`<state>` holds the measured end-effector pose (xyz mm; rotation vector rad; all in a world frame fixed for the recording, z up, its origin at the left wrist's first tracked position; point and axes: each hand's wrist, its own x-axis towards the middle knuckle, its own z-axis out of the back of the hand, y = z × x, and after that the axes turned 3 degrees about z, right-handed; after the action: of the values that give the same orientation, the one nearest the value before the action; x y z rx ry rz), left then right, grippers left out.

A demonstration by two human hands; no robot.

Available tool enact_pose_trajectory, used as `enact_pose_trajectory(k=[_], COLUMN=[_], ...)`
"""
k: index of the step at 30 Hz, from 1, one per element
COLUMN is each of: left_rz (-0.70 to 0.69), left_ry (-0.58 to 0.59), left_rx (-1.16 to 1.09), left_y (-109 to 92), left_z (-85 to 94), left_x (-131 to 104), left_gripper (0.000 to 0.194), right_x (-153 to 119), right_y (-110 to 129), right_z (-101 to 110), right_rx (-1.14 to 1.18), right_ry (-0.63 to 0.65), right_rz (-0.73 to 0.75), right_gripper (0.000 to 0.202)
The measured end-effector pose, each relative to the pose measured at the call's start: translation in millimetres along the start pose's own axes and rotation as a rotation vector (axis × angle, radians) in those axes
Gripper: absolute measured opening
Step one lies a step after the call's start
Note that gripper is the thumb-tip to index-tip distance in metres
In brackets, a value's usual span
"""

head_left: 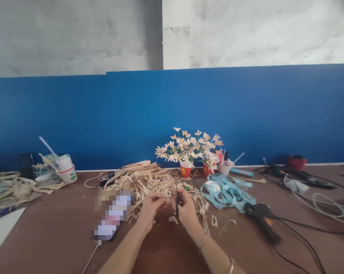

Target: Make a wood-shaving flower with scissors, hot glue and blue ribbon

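My left hand (151, 210) is closed in a pinch on a small pale piece of dried husk at its fingertips. Close beside it, my right hand (186, 207) grips a pair of dark scissors (176, 201), which stand nearly upright. The two hands almost meet at the front of a heap of dried husk strips (143, 179). A pale scrap (173, 219) lies on the brown table below the fingers. Behind the hands, handmade cream flowers (186, 146) rise from a red paper cup (185, 170).
Left of my hands lies a phone (114, 217) with a blurred screen and a cable. To the right are blue ribbon (226, 192), a black glue gun (263, 222) and tangled cords (311, 201). A white cup (67, 174) stands far left. A blue partition (231, 102) closes the back.
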<state>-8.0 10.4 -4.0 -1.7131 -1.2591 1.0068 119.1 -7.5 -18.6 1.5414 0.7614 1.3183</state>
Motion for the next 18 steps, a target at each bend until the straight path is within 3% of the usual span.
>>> enact_pose_trajectory(k=[3, 7, 13, 18], left_rz=[-0.014, -0.125, -0.239, -0.233], left_ry=[-0.029, -0.197, -0.358, -0.351], left_rx=[0.061, 0.034, -0.138, -0.158], left_y=[-1, -2, -8, -10], left_z=[0.1, 6.9, 22.8, 25.1], left_x=[0, 7, 18, 19], left_gripper=[0.021, 0.024, 0.025, 0.024], right_x=[0, 0, -3, -8], right_y=[1, 5, -3, 0], right_z=[0, 2, 4, 0], right_rx=[-0.004, 0.022, 0.09, 0.082], right_ry=[-0.002, 0.042, 0.333, 0.509], right_rz=[0.017, -0.048, -0.246, -0.336], right_gripper=[0.018, 0.02, 0.03, 0.038])
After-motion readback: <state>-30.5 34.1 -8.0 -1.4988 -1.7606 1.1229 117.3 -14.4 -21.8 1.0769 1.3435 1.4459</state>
